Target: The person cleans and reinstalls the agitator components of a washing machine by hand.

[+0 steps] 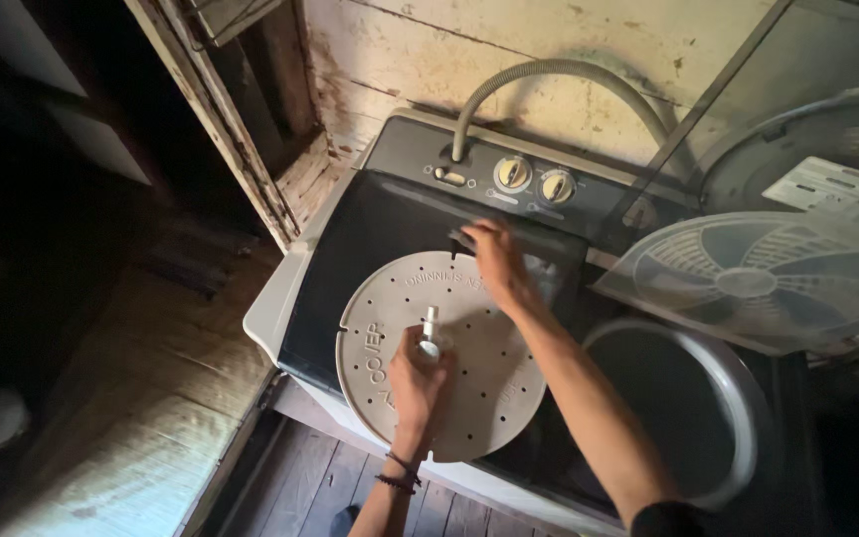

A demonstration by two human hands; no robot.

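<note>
Low in the frame's centre, the left hand (418, 383) has its fingers clenched around the small upright knob (430, 329) of a round, perforated plastic cover (489, 388), which lies flat on the dark lid (370, 239) of a twin-tub washing machine (268, 318). Just above it, the right hand (497, 261) rests with fingers released and spread on that lid's far edge. The cover looks mid-carry; lowering it would call for a level tilt toward the open tub (738, 398) at lower right. Two dials (534, 180) and a grey hose (559, 72) sit beyond.
</note>
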